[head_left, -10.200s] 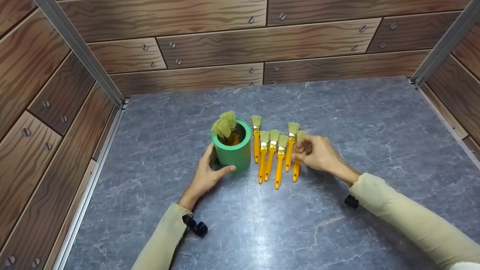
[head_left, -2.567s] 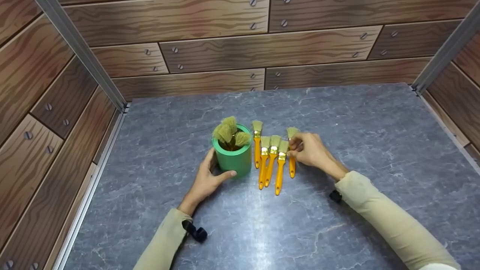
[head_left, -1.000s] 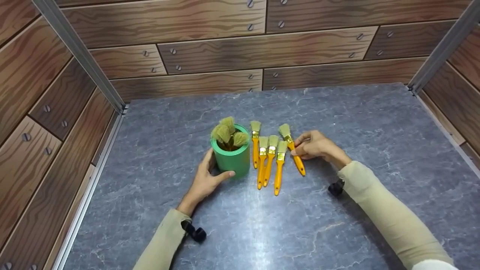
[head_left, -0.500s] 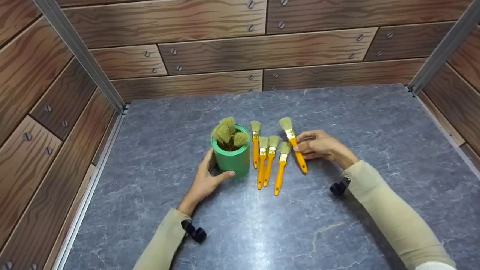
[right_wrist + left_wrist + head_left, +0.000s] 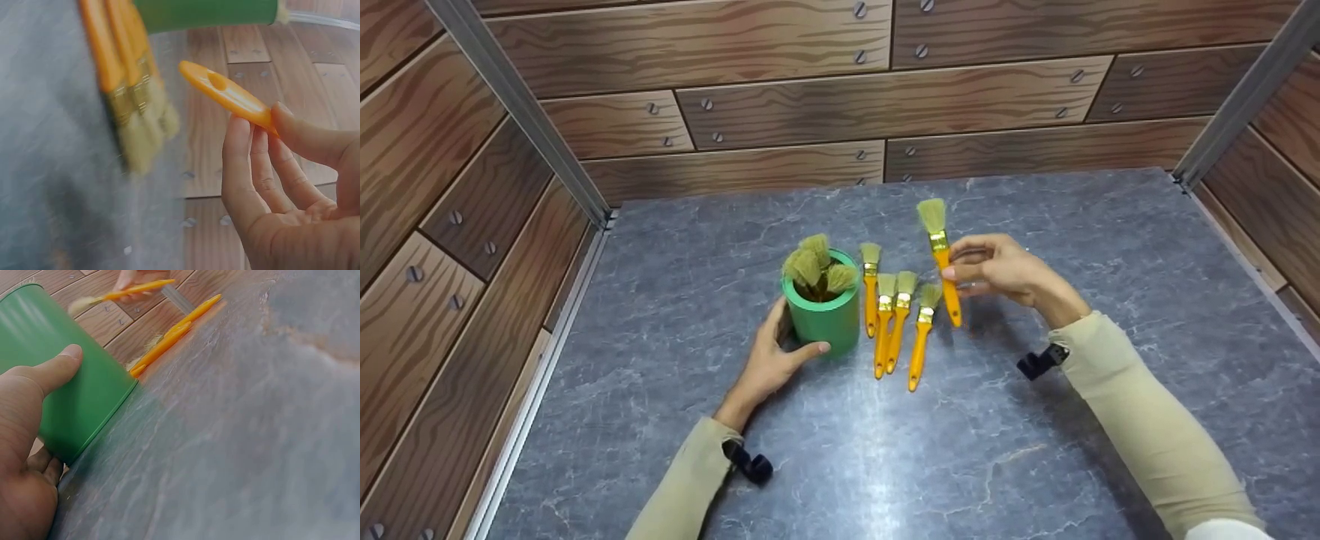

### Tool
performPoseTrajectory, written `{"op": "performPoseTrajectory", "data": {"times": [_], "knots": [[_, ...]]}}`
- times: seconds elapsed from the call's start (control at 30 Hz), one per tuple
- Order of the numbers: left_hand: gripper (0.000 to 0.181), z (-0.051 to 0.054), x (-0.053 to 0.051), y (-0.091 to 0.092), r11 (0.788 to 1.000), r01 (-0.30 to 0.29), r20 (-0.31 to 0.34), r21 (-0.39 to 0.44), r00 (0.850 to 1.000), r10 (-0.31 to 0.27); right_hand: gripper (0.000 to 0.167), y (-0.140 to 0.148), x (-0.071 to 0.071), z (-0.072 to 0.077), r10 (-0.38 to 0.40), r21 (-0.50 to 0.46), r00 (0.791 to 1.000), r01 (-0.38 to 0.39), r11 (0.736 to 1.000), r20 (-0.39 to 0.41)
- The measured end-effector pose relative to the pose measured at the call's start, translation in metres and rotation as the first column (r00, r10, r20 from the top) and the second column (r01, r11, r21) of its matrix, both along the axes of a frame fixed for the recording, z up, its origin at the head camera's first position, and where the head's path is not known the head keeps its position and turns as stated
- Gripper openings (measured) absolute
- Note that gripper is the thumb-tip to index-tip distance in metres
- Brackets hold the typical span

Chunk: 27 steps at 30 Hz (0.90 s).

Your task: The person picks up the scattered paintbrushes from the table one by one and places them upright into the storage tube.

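Note:
My left hand (image 5: 770, 362) grips a green cylindrical can (image 5: 826, 324) low on its side, the thumb across the front. Bristle ends of several paintbrushes (image 5: 804, 266) stick up from the can's mouth. In the right hand (image 5: 1005, 271) a paintbrush (image 5: 947, 283) with an orange handle is pinched between thumb and fingers, bristles up, above the table. The right wrist view shows its handle end (image 5: 225, 93) at the fingertips. Between can and right hand, several more paintbrushes (image 5: 919, 349) lie on the table, bristles pointing away. The left hand's other fingers are mostly hidden behind the can.
A grey marbled table (image 5: 1005, 480) lies under everything. Wood-patterned panels (image 5: 780, 97) stand at the back and both sides, with metal posts (image 5: 521, 112) in the corners. Each sleeve carries a black wrist mount (image 5: 748, 461).
The right hand has pinched one paintbrush from the row and lifted it off the table, turning it more upright. Earlier, another brush went into the can. The left hand keeps its place.

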State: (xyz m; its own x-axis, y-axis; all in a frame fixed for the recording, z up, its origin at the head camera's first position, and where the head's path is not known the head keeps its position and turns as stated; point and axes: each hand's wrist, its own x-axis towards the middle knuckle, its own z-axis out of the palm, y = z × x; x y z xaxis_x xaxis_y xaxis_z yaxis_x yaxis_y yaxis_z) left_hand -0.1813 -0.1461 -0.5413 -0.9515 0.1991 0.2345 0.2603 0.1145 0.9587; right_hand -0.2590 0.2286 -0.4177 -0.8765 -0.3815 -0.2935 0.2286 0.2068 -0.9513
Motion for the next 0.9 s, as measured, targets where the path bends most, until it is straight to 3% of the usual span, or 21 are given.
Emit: {"op": "performPoseTrajectory", "data": {"times": [0.2, 0.4, 0.9], "knots": [[0.106, -0.001, 0.0, -0.001, 1.0, -0.005, 0.016, -0.014, 1.0, 0.006, 0.024, -0.014, 0.002, 0.021, 0.013, -0.06, 0.999, -0.016, 0.998, -0.05], [0.107, -0.001, -0.001, 0.0, 1.0, -0.011, 0.006, -0.007, 1.0, 0.011, 0.025, -0.026, 0.002, 0.037, 0.034, -0.053, 0.993, -0.04, 0.998, -0.116], [0.107, 0.0, -0.001, 0.001, 1.0, -0.019, 0.004, -0.014, 1.0, 0.019, 0.032, -0.057, 0.002, 0.059, 0.039, -0.084, 0.974, -0.059, 0.995, -0.224]]}}
